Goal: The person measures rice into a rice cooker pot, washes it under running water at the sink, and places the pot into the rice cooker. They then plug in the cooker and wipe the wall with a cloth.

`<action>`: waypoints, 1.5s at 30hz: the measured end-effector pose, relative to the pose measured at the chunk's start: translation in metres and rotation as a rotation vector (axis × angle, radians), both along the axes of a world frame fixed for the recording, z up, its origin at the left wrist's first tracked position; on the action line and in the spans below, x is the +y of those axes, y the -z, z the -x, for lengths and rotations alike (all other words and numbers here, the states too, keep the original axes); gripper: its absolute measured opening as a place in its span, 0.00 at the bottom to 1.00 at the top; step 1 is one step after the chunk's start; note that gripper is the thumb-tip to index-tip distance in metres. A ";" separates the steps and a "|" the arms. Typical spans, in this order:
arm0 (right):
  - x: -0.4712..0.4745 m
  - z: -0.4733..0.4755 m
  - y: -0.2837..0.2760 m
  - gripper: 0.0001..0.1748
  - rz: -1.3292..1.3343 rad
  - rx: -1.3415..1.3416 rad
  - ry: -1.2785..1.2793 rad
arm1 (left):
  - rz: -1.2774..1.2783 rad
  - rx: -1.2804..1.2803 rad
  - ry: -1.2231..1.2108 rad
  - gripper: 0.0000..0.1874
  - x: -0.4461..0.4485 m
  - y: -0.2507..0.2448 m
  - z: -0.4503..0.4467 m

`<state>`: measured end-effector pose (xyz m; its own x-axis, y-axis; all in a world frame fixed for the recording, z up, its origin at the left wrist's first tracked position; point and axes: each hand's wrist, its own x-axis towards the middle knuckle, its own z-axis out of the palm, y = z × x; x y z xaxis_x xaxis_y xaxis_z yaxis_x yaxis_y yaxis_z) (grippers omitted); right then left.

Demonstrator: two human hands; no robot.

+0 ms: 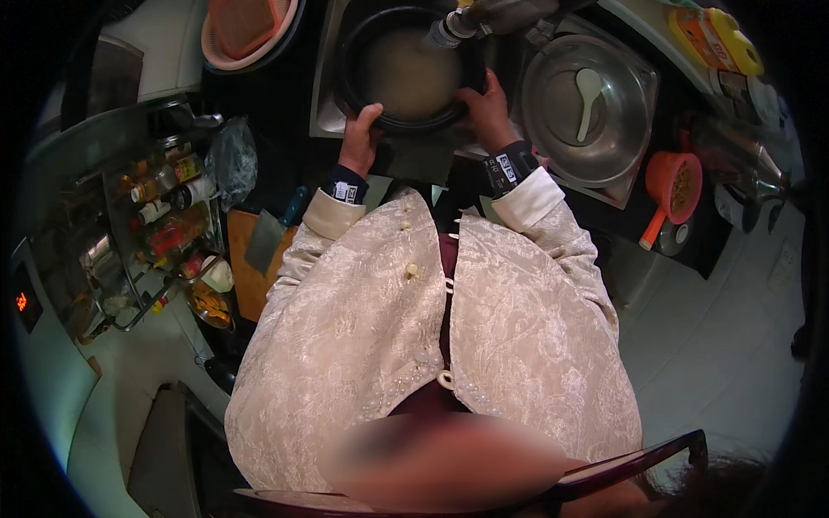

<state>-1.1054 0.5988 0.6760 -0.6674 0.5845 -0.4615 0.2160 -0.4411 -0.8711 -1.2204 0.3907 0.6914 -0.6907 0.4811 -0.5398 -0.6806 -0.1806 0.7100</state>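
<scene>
A round black pot (424, 123) sits at the sink in front of me, with pale, cloudy contents (414, 74) that look blurred. My left hand (360, 139) grips the pot's near-left rim, thumb on top. On the right side of the rim, my right hand (489, 113) holds it as well. Above the pot's far right edge hangs the faucet head (450, 31); whether water runs from it I cannot tell. To the right of my right hand, a stainless steel basin (544, 129) holds a pale green spoon (589, 97).
Further right stand an orange handled strainer (655, 184), a metal kettle (751, 158) and a yellow jug (715, 40). At left are a cleaver (267, 239) on a wooden cutting board (243, 285), a plastic bag (232, 162) and a rack of bottles (171, 181). Baskets (214, 55) stand at upper left.
</scene>
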 end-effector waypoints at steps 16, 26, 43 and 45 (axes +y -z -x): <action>-0.017 0.029 -0.048 0.25 -1.108 -0.330 -0.569 | 0.125 -0.023 0.052 0.06 -0.002 0.042 -0.005; -0.027 0.129 0.044 0.41 -0.957 -0.538 -0.871 | 0.103 0.104 0.203 0.10 -0.027 0.065 0.011; -0.038 0.091 0.041 0.14 -1.324 -0.498 -0.987 | 0.074 0.161 0.246 0.10 -0.047 0.071 0.007; -0.036 0.109 0.046 0.15 -1.361 -0.389 -0.918 | 0.095 0.330 0.271 0.08 -0.048 0.071 0.010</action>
<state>-1.2139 0.5628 0.6304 -0.9649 0.1788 -0.1923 0.2343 0.9170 -0.3229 -1.2304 0.3429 0.6203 -0.6894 0.6276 -0.3617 -0.4283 0.0496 0.9023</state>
